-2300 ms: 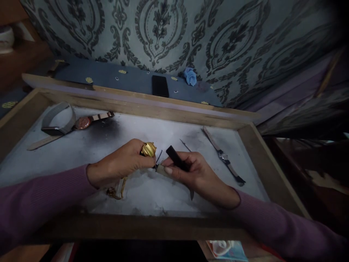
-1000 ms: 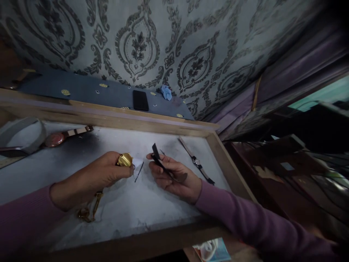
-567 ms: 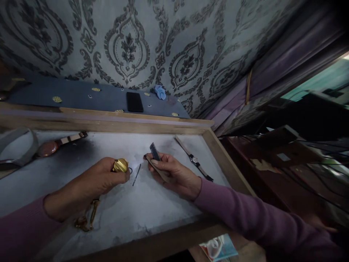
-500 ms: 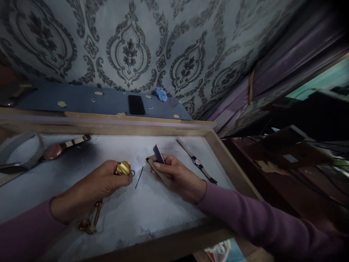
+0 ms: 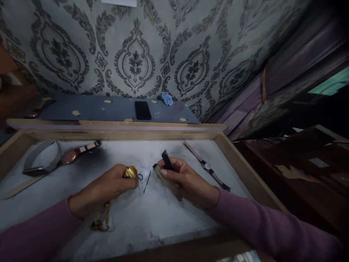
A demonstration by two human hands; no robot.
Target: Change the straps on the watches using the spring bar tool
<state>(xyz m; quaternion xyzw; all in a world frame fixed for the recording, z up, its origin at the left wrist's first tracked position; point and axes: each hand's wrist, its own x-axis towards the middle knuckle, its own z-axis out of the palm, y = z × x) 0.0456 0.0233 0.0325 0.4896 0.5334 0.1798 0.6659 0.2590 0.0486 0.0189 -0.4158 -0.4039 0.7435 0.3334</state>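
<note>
A wood-rimmed counter with a whitish surface (image 5: 133, 233) fills the lower frame. On it lie a red-faced watch (image 5: 69, 157) and a grey-banded watch (image 5: 56, 159) at left, a gold-coloured piece (image 5: 107, 214) at lower left, a thin dark rod (image 5: 147, 182) near centre, and a slim-strapped watch (image 5: 207, 167) at right.

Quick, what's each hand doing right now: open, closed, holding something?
Left hand: closed, pinching a ribbed gold piece.
Right hand: closed, holding dark-and-beige strap; one piece or two, I cannot tell.
</note>
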